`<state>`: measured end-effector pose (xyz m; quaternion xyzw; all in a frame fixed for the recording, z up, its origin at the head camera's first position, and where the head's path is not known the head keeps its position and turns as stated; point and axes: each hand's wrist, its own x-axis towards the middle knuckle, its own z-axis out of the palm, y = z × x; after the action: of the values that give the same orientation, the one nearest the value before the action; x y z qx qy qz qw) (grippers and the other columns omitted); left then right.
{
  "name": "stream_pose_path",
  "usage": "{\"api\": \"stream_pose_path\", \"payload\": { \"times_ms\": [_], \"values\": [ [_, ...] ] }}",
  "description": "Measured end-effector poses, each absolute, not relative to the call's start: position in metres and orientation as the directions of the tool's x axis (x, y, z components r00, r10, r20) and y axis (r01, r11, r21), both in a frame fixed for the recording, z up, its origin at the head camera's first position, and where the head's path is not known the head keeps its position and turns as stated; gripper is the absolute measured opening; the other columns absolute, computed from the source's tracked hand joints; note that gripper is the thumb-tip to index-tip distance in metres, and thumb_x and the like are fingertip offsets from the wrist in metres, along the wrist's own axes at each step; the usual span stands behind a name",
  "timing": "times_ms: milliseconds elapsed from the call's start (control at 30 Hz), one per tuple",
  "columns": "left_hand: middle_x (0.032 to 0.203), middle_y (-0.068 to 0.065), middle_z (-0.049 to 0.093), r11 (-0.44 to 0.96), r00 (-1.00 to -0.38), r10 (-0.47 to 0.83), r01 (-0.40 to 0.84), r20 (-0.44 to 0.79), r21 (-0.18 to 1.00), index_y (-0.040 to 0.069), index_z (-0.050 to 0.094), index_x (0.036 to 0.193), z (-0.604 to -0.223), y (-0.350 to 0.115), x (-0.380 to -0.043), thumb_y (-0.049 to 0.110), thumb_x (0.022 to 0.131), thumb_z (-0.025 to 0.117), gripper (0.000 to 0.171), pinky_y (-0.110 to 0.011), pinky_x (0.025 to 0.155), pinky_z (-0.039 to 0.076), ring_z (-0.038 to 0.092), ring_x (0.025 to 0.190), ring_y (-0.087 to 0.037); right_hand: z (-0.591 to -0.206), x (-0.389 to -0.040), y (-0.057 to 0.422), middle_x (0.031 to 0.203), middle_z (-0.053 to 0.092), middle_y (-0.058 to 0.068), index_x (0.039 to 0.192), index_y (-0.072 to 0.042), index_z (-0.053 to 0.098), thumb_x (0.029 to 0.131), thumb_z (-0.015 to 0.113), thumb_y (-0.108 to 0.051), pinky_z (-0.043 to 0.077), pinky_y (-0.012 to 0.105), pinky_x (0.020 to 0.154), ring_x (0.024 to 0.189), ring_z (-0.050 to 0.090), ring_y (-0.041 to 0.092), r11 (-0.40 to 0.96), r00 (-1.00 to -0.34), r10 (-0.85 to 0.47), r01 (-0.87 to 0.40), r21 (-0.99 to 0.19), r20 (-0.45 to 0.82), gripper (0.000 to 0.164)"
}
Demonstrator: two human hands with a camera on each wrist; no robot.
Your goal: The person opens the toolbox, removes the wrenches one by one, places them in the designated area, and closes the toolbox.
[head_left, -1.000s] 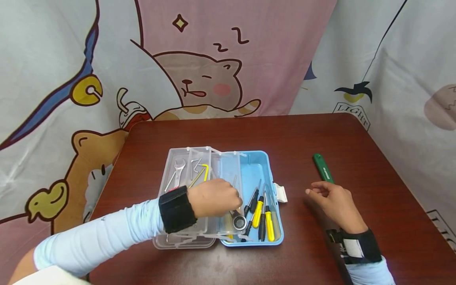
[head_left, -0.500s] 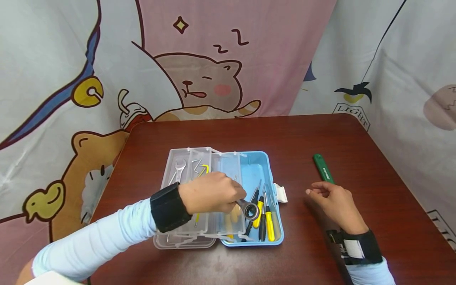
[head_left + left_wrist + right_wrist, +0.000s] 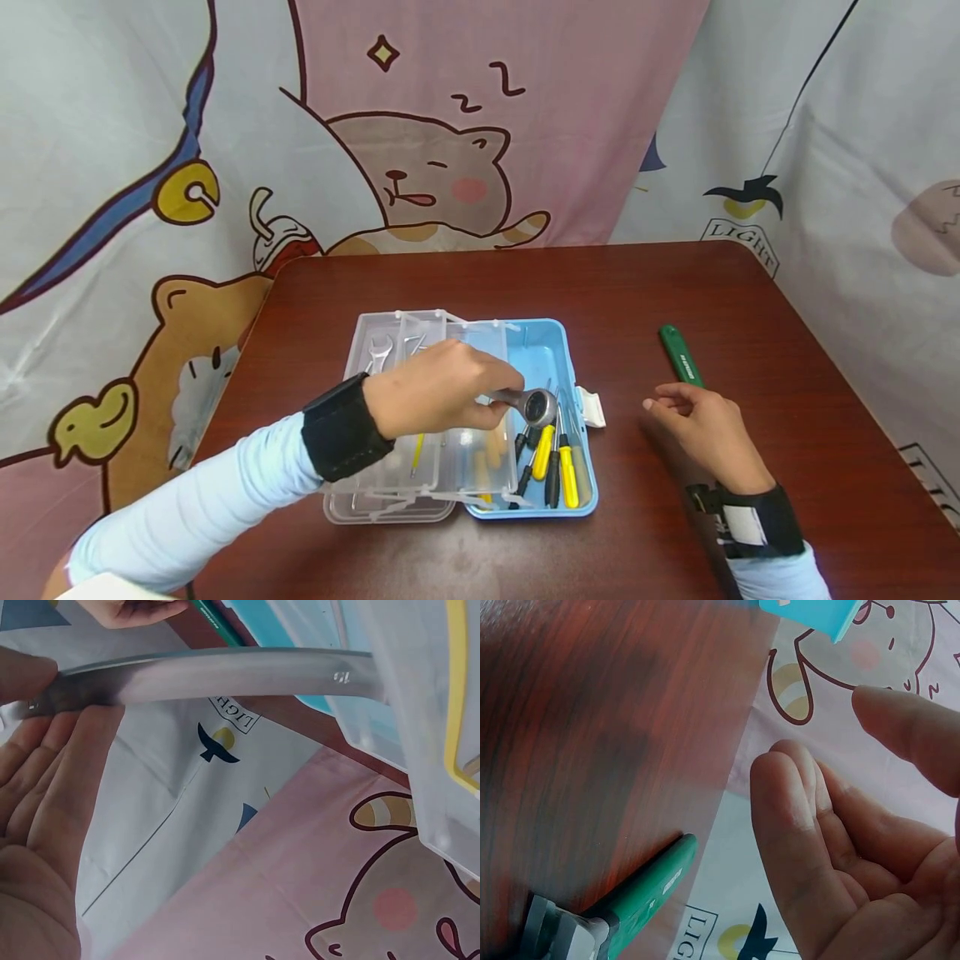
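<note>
My left hand (image 3: 446, 387) pinches a silver ring-end wrench (image 3: 536, 408) between thumb and fingers, above the toolbox. Its ring end points right, over the blue base (image 3: 534, 337). In the left wrist view the wrench (image 3: 225, 675) stretches across as a long flat shank, gripped near one end. Under it, the base holds several screwdrivers with yellow (image 3: 567, 479) or black handles. My right hand (image 3: 716, 433) rests at the right side of the table, fingers loosely bent around nothing. Just beyond it lies a green-handled tool (image 3: 679, 357); its metal head (image 3: 566, 930) shows in the right wrist view.
The toolbox's clear tray (image 3: 420, 483) reaches over the left part of the base. An open-end wrench (image 3: 380, 347) and hex keys lie in the clear left part. A white latch (image 3: 591, 408) sticks out on the right. Brown table (image 3: 480, 283) surrounds everything, with a printed curtain behind.
My left hand has lifted the wrench from low over the tray, up and to the right, tilting its ring end. The right hand and the green-handled tool have stayed put.
</note>
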<state>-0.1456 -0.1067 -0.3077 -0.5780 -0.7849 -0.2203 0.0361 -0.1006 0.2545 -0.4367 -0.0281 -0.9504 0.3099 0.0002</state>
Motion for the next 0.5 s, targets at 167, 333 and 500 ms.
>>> {"api": "stream_pose_path", "payload": {
  "times_ms": [167,333,500],
  "values": [
    [0.086,0.0,0.076,0.213,-0.338,0.868,0.915,0.365,0.342,0.004,0.075,0.095,-0.303,-0.11,-0.149,0.001,0.086,0.077,0.01,-0.014,0.07,0.054,0.07,0.076,-0.007,-0.436,-0.101,0.254,0.103,0.073,0.015,0.123,0.004,0.068,0.099,0.071,-0.038,0.057,0.038,0.068,0.087,0.069,0.026,0.807,-0.998,0.052,0.054,-0.588,-0.021,0.049],
    [0.084,0.001,0.074,0.197,-0.378,0.838,0.882,0.394,0.428,0.005,0.075,0.094,-0.296,-0.113,-0.153,0.001,0.086,0.075,0.009,-0.016,0.071,0.055,0.069,0.077,-0.006,-0.435,-0.102,0.253,0.103,0.073,0.015,0.123,0.004,0.068,0.099,0.071,-0.037,0.057,0.038,0.069,0.088,0.069,0.027,0.808,-0.999,0.049,0.052,-0.587,-0.022,0.047],
    [0.088,0.001,0.076,0.194,-0.444,0.783,0.84,0.436,0.507,0.004,0.076,0.096,-0.294,-0.117,-0.156,-0.001,0.084,0.076,0.012,-0.02,0.083,0.059,0.076,0.086,-0.011,-0.435,-0.102,0.252,0.103,0.073,0.014,0.123,0.004,0.068,0.1,0.07,-0.039,0.055,0.034,0.068,0.088,0.069,0.026,0.808,-0.999,0.044,0.048,-0.587,-0.021,0.049]
  ]
}}
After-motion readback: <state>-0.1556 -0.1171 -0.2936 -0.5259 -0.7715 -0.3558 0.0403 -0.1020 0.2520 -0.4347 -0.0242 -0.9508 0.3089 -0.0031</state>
